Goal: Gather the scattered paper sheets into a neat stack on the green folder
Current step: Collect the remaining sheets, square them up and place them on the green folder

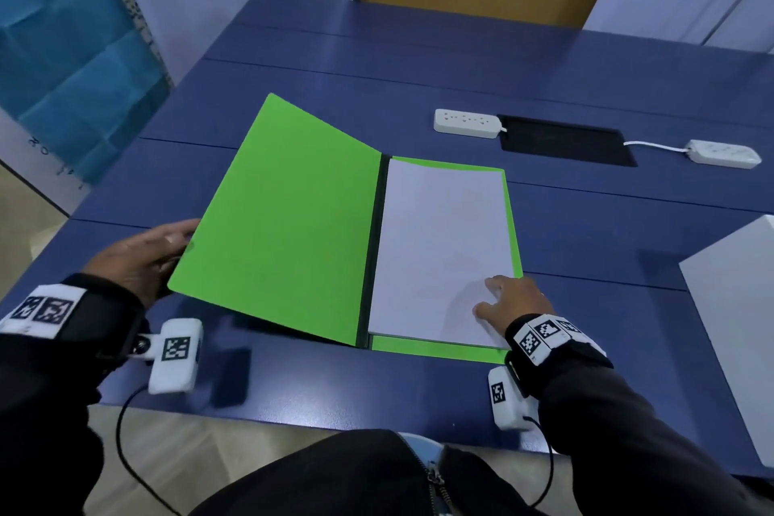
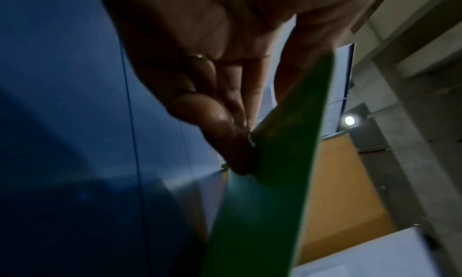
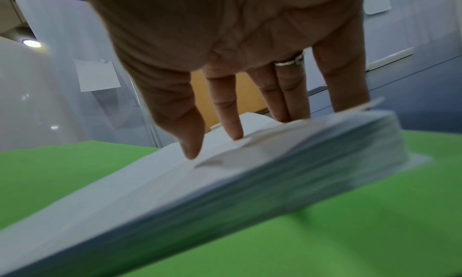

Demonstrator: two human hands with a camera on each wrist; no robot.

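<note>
On the blue tabletop (image 1: pixel 419 67), the left hand (image 1: pixel 142 258) pinches the green folder (image 1: pixel 276 218) cover's raised edge while the right hand (image 1: pixel 513 300) presses spread fingers (image 3: pixel 226 111) on the paper stack (image 1: pixel 439 247), no writing legible.

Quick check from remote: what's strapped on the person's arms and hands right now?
Both arms wear dark sleeves. Each wrist carries a white band printed with black square-pattern markers, and a white boxy camera unit with its own marker hangs below, trailing a black cable. The right hand has a silver ring; the left hand also shows a ring.
</note>
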